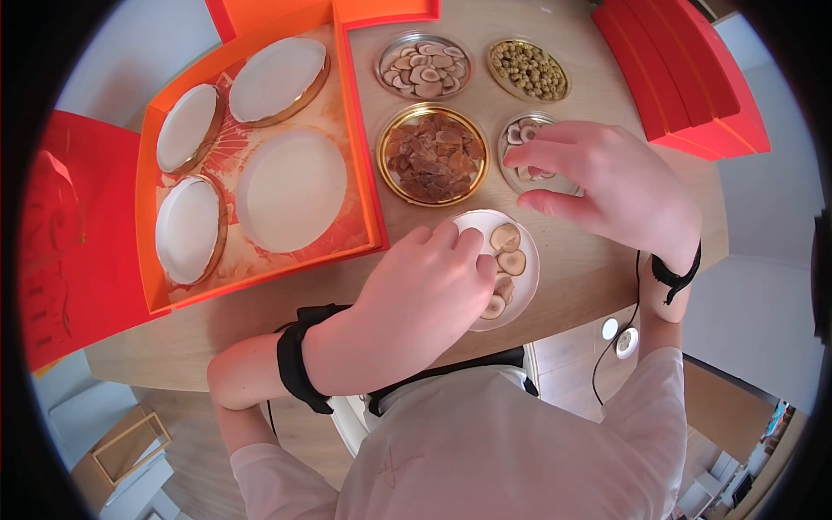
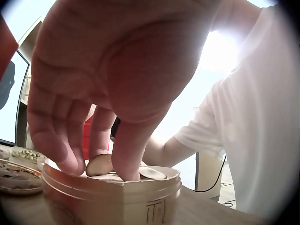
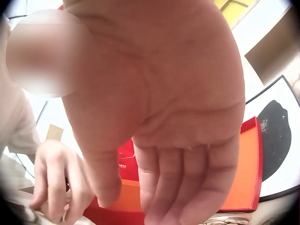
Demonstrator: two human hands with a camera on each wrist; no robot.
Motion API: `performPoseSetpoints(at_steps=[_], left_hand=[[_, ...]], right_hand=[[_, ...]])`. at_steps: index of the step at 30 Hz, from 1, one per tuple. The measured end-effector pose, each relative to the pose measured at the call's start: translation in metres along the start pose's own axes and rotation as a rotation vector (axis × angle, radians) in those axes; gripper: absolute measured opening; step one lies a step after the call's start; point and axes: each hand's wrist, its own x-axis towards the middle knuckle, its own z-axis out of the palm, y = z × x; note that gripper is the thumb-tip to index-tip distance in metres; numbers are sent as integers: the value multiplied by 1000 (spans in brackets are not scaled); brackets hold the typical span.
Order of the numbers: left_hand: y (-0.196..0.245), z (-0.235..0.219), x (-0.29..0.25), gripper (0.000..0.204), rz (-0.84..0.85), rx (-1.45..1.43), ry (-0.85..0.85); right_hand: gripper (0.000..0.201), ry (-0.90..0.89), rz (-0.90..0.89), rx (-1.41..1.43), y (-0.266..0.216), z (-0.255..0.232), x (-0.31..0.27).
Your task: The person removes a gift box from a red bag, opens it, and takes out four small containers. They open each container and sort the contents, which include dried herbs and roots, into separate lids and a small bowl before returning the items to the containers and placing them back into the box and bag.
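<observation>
My left hand [image 1: 425, 290] reaches down into a white round tub [image 1: 524, 299] that holds several pale dried root slices [image 1: 511, 262] with brown rims. In the left wrist view, its thumb and index finger pinch one tilted slice [image 2: 100, 165] just above the tub's rim. My right hand [image 1: 620, 178] is spread above a small clear container [image 1: 511, 173] of similar slices, partly covering it. Its thumb stands apart from the other fingers, and nothing shows between them; in the right wrist view the palm [image 3: 159, 93] and long fingers are seen relaxed.
Left of the hands lies an orange box [image 1: 355, 139] with several white-lidded round containers [image 1: 290, 191] set in it. Behind the tub are a gold-rimmed container of brown chunks [image 1: 433, 156], sliced roots [image 1: 425, 69] and greenish-yellow buds [image 1: 529, 69]. A red box [image 1: 685, 78] stands far right.
</observation>
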Motion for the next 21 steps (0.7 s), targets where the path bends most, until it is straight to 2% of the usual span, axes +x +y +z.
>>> performPoseSetpoints(at_steps=[7,13,21], left_hand=[[1,1,-3,25,5,-17,8],[1,-4,-4,18,50,12,-59],[1,-3,-2,17,26,82,53]], right_hand=[[33,14,8,19,-4,0,0],[34,8,12,17,-6,0,0],[34,26,-34,35,-4,6,1]])
